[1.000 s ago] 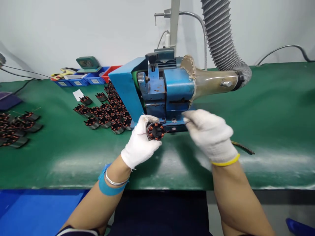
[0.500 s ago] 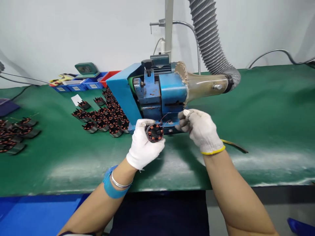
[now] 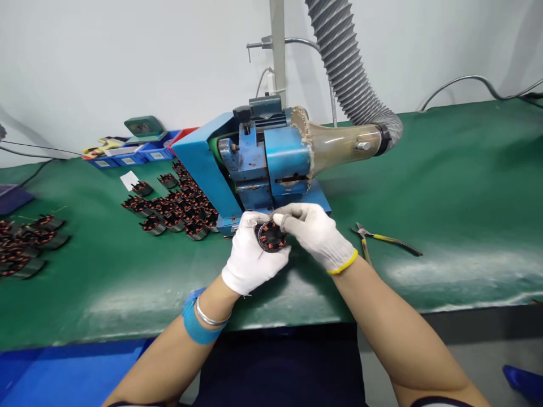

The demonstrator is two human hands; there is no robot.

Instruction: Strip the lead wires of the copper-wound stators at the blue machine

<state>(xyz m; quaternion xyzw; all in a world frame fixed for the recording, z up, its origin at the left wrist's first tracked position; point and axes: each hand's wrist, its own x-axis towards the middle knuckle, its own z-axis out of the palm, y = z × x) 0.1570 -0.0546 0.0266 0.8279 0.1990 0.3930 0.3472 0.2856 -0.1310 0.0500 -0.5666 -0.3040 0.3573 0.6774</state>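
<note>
My left hand (image 3: 254,260), in a white glove, is closed around a motor stator (image 3: 272,236), a dark ring with copper windings facing up toward me. A thin wire end sticks out at its lower left. My right hand (image 3: 305,226), gloved in white with a yellow cuff, pinches at the stator's upper rim, where thin copper wires stood out a moment ago; the wire is mostly hidden by the fingertips. Both hands are just in front of a blue belt machine (image 3: 288,152). Cutting pliers (image 3: 382,237) with yellow handles lie on the bench, right of my right hand.
Several stators (image 3: 178,203) stand left of the machine, and another group (image 3: 29,246) is at the far left. Blue bins (image 3: 127,160) line the back. A grey ribbed hose (image 3: 352,68) joins the machine's clear funnel (image 3: 339,147). Green matting covers the bench (image 3: 458,226).
My right hand has moved left from beside the machine to the stator's rim, closing its fingers there. The pliers now show fully. My left hand keeps holding the stator.
</note>
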